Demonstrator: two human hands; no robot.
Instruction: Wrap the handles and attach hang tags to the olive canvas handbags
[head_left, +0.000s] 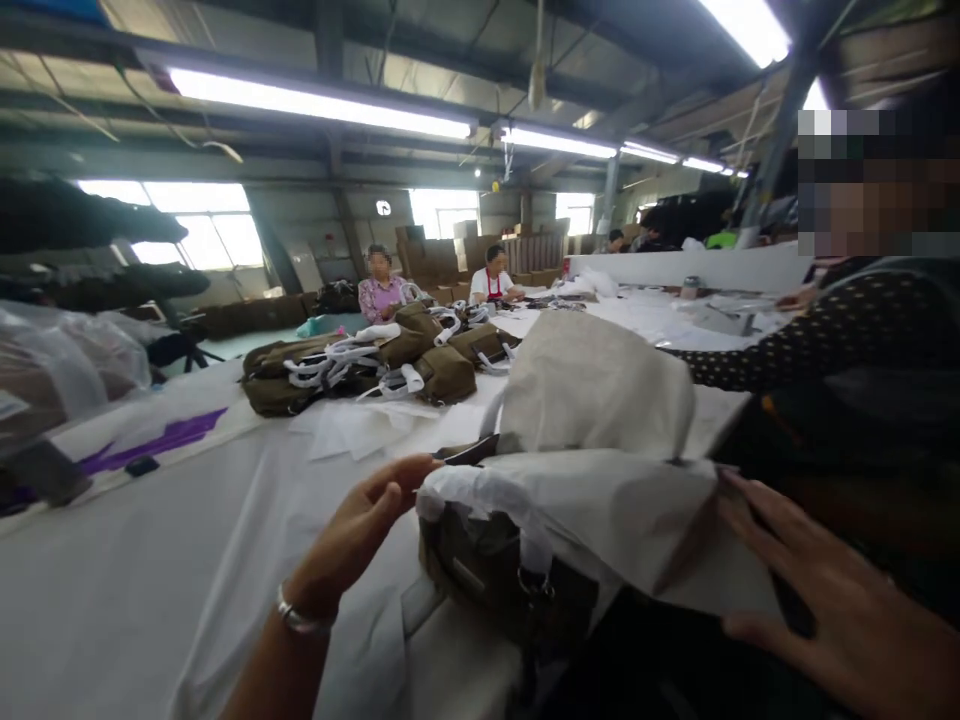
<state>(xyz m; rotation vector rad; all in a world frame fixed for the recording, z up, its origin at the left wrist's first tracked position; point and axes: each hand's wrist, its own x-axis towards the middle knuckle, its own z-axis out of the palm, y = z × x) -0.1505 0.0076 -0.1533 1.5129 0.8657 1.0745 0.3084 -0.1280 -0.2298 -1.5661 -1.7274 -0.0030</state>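
A dark olive bag [487, 570] with metal rings sits at the table's near edge, white tissue wrapped round its handle. A large sheet of pale paper [630, 510] lies across its top, with another pale, upright piece [592, 385] behind. My left hand [382, 505], a silver bangle on its wrist, touches the bag's upper left corner, fingers held together but not curled round anything visible. At the right, my right hand [817, 590] rests against the paper's right edge with its fingers spread and thumb apart.
Several olive bags with white-wrapped handles [360, 365] are piled farther back on the white-covered table [142, 570]. Purple material [161, 440] and clear plastic lie at left. A person in a dotted sleeve [817, 325] stands close at right; other people sit beyond the pile.
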